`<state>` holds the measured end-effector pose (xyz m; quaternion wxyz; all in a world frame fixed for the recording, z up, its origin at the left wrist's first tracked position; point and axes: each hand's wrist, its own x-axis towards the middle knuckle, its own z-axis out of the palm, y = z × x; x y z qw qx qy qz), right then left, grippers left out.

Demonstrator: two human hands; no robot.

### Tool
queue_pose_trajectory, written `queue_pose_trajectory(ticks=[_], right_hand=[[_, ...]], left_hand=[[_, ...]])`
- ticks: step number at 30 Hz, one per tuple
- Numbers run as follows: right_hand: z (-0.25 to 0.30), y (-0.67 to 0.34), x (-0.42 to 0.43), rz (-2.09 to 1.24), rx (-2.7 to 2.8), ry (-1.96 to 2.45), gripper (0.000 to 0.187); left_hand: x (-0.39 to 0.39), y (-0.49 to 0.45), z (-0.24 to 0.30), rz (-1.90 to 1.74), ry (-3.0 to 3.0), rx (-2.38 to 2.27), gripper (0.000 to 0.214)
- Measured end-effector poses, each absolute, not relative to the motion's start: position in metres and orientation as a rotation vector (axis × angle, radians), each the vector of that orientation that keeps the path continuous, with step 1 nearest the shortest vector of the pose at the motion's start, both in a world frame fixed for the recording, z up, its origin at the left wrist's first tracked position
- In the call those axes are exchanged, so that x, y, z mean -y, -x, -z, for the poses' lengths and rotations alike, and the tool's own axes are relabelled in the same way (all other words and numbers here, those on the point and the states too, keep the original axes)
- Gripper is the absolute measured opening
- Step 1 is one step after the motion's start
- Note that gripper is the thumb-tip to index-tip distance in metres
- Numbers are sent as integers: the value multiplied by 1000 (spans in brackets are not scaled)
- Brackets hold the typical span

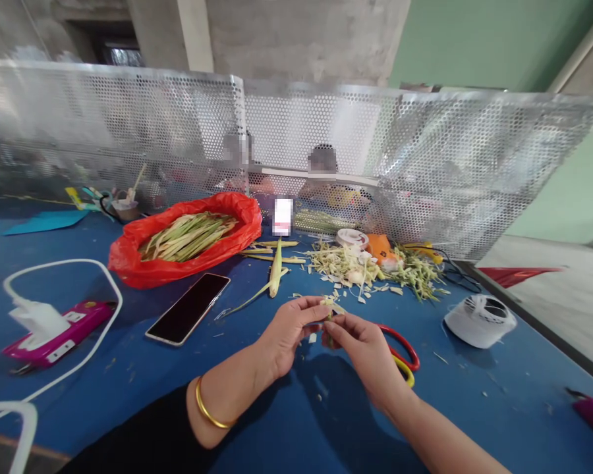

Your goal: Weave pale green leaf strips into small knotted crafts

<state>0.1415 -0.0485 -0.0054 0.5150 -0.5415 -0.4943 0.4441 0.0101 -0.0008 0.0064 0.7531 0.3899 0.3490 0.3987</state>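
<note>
Over the blue table my left hand [291, 329], with a gold bangle at the wrist, pinches a small pale-green piece of plant leaf [332, 305]. Closed on the same piece is my right hand [360, 345], its fingertips meeting those of the left. The fingers hide most of the piece, so its full shape does not show. Scissors with red and yellow handles [409, 352] lie under and beside my right hand, their blades mostly hidden. Long yellow-green husk leaves [275, 270] lie just beyond my left hand. A heap of short plant trimmings [348, 263] spreads beyond both hands.
A red plastic bag [128, 263] of leaf strips stands at the left, near a phone [188, 309] and a purple power strip [62, 336] with a looping white cable. A white roll [479, 322] sits right. A perforated metal screen [316, 125] borders the back; people sit behind it.
</note>
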Motion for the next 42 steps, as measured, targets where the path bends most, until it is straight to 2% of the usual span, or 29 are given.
queue_pose_trajectory(ticks=[6,15,23,31,42], right_hand=[[3,-144,53,-994,1318,1341,29],[7,-148,54,-980,1407,1363,29],[10,-151,52,-1017,1301,1360,28],[10,-153,53,-1030,1405,1350,28],[7,-152,53,-1128,1251,1325,25]], left_hand=[[4,-10,-14,-969,-985,-903,20],[-1,-10,-8,-912,-862,-974,23],[-3,-4,-18,-787,-1030,-998,32],[-7,-5,-10,-868,-1160,-1059,17],[-7,-4,-12,-773,-1058,-1061,25]])
